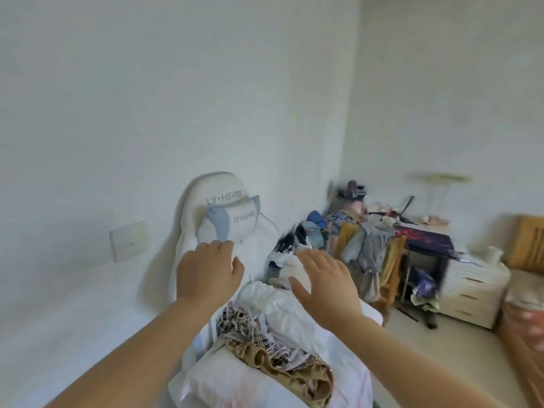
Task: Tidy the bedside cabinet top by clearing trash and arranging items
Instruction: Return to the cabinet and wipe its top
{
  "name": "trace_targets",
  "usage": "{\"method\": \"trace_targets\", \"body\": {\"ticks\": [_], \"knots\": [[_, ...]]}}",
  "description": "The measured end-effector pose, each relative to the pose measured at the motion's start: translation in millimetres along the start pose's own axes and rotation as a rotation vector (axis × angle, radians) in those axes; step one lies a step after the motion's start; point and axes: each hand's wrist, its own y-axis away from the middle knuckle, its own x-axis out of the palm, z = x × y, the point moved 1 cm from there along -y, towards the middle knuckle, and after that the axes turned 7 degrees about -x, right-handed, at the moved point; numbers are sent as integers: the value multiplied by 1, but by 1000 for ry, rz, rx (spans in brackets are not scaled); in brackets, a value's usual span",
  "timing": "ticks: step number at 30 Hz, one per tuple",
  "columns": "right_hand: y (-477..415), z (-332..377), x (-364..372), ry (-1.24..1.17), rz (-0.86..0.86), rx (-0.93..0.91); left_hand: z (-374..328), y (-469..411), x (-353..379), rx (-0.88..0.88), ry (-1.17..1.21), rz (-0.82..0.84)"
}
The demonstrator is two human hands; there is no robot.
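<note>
Both hands raised, palms outward: left hand (207, 270) and right hand (326, 285), each grip spread wide and empty. Below them, heaped clothes (265, 334) cover a white chair (217, 201). The bedside cabinet (471, 293) stands well apart at right, drawers closed; items on top blurred.

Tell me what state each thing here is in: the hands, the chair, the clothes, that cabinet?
Left hand: open, fingers spread, holding nothing.
Right hand: open, palm down, holding nothing.
White padded gaming chair: upright, against the wall.
Pile of white, checked and tan clothes: heaped and crumpled below the hands.
Cream bedside cabinet with drawers: drawers shut, small items on top, blurred.
Cluttered desk: draped with clothes.
</note>
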Motion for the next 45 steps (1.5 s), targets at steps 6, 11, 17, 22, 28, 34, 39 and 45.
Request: {"method": "trace_targets", "body": {"ticks": [6,11,17,22,28,34,39,45], "knots": [[75,-145,-94,142,-70,249,-186,-15,1,234,194,2],[150,-269,-176,283,-91,398,-359,-5,-6,400,375,-68],[219,-395,-263,413,-90,491,-528,14,-3,485,514,-38],[257,-473,-299,469,-91,547,-625,11,7,520,515,-10],[286,-552,-307,498,-71,592,-721,4,35,586,527,19],[276,-647,-300,515,-62,606,-799,-29,84,641,503,19],[236,-746,-286,531,-70,617,-866,-97,138,650,476,-20],[174,-861,-270,539,-81,608,-950,-181,206,659,466,-21]]}}
